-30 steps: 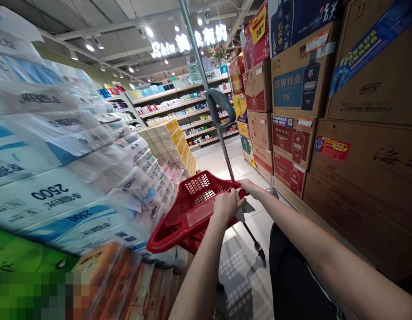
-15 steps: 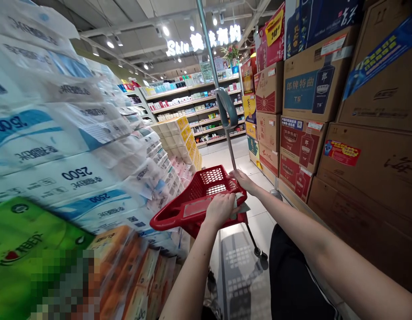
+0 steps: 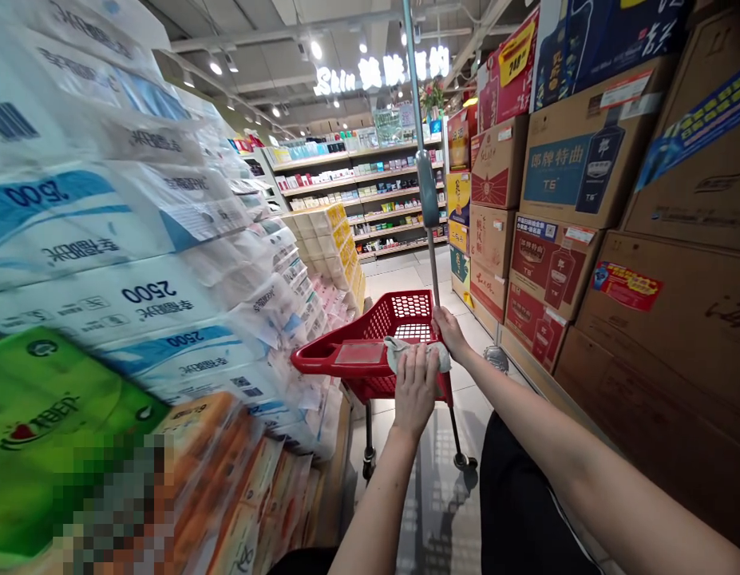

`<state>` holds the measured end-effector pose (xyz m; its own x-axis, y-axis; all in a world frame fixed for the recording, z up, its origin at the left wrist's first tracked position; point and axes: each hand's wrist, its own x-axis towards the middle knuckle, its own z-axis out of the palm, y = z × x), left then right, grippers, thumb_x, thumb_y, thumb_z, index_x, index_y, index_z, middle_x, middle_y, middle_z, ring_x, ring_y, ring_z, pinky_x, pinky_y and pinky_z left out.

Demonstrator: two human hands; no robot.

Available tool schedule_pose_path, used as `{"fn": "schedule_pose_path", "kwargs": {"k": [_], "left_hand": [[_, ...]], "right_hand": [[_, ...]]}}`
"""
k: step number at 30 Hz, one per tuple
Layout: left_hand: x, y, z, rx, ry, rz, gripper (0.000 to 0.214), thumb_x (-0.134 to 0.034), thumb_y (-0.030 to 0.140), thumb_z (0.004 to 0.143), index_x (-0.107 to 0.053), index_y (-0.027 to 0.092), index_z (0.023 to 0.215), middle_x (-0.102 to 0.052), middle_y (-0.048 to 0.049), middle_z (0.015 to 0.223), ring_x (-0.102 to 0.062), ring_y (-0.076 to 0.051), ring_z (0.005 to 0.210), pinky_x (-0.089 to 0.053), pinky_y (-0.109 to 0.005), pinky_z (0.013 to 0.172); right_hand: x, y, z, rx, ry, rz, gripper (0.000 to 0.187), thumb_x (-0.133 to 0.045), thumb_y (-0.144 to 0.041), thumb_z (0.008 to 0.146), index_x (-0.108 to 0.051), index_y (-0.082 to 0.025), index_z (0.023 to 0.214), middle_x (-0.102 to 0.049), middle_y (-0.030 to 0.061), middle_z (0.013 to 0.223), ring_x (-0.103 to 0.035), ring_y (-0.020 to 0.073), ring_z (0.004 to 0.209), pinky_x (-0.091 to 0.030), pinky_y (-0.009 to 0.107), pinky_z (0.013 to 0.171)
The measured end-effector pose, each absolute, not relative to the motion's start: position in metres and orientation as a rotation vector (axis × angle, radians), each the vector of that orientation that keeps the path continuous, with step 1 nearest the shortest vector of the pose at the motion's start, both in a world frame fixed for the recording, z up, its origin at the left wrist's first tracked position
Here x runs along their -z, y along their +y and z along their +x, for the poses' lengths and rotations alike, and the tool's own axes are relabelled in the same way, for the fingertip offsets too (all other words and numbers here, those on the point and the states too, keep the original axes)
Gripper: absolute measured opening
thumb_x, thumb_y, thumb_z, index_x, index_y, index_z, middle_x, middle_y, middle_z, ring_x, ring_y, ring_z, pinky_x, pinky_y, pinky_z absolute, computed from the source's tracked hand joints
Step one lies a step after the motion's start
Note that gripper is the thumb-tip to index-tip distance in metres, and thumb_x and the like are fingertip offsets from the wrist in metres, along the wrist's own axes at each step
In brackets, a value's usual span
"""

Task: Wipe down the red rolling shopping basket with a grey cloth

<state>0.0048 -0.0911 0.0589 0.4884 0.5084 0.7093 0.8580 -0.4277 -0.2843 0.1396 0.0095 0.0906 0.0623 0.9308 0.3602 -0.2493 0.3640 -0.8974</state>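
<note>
A red plastic shopping cart (image 3: 358, 353) with a perforated basket stands ahead of me in the aisle. My left hand (image 3: 416, 382) lies over a pale folded cloth (image 3: 396, 346) and presses it against the right part of the cart's handle. The cloth sticks out on both sides of my fingers. My right hand (image 3: 449, 332) is closed around the lower part of a thin metal pole (image 3: 433, 263), beside the basket's right corner. The pole rises nearly upright and has a grey-blue grip (image 3: 427, 192) higher up. Its lower end is hidden.
Stacked white tissue packs (image 3: 148, 295) wall the left side, with a green pack (image 3: 58, 431) close by. Liquor cartons (image 3: 576, 172) line the right. Product shelves (image 3: 375, 192) close the far end. Tiled floor (image 3: 393, 275) runs between.
The cart's handle has swung to lie more level across my view. My left hand now covers the cloth from above, and more cloth shows. The pole stands more upright, still in my right hand.
</note>
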Motion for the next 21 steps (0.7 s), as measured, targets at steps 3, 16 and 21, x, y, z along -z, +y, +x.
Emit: {"fn": "schedule_pose_path", "kwargs": {"k": [3,16,21], "left_hand": [[-0.039,-0.096,-0.009,0.739,-1.074,-2.07,0.06,-0.045,0.009,0.085,-0.032,0.02,0.142,-0.031,-0.0129,0.148,-0.022,-0.029,0.139,-0.026,-0.049,0.11],[-0.109,-0.08,-0.005,0.637,-1.311,-2.358,0.035,-0.033,0.034,0.094,-0.063,0.017,0.09,-0.064,-0.0081,0.081,-0.06,-0.021,0.086,-0.041,-0.043,0.093],[-0.072,-0.106,0.001,0.863,-1.284,-2.167,0.04,-0.041,0.026,0.091,-0.048,0.017,0.129,-0.054,-0.0136,0.127,-0.041,-0.027,0.127,-0.028,-0.048,0.107]], "right_hand": [[-0.084,0.012,0.14,-0.995,-1.123,-0.674,0.047,-0.053,-0.066,0.077,-0.042,-0.022,0.067,-0.037,-0.0065,0.053,-0.031,0.0069,0.044,-0.026,0.021,0.042],[-0.092,0.007,0.128,-1.06,-1.046,-0.853,0.064,-0.016,-0.08,0.078,-0.035,-0.023,0.056,-0.029,-0.0042,0.044,-0.026,0.0081,0.038,-0.023,0.022,0.036],[-0.089,0.008,0.131,-1.1,-1.029,-0.791,0.062,-0.022,-0.077,0.08,-0.036,-0.022,0.055,-0.028,-0.0048,0.045,-0.024,0.0067,0.038,-0.022,0.021,0.035]]}}
